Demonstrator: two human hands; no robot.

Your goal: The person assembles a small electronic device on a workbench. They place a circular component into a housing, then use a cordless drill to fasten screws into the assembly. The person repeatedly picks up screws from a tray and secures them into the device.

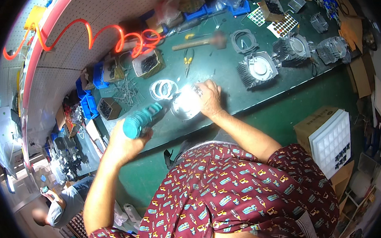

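Note:
My left hand [128, 143] grips a teal power screwdriver [138, 121], its front end pointing toward a shiny round metal housing [186, 106]. That housing rests near the bench's front edge, its surface washed out by bright light. My right hand [211, 99] is wrapped round the right side of the housing, with the fingertips partly lost in the glare. White rings [164, 89] lie just behind the driver. To the right stand finned metal housings [258, 70] with round light faces. Beyond the rings is a pair of yellow-handled pliers [188, 61].
A hammer [198, 43] lies across the green bench [213, 68] at the back. Boxes of small parts [149, 63] and blue bins [89, 106] line its left side. An orange coiled hose [87, 31] hangs above. Another person [66, 205] sits at far left.

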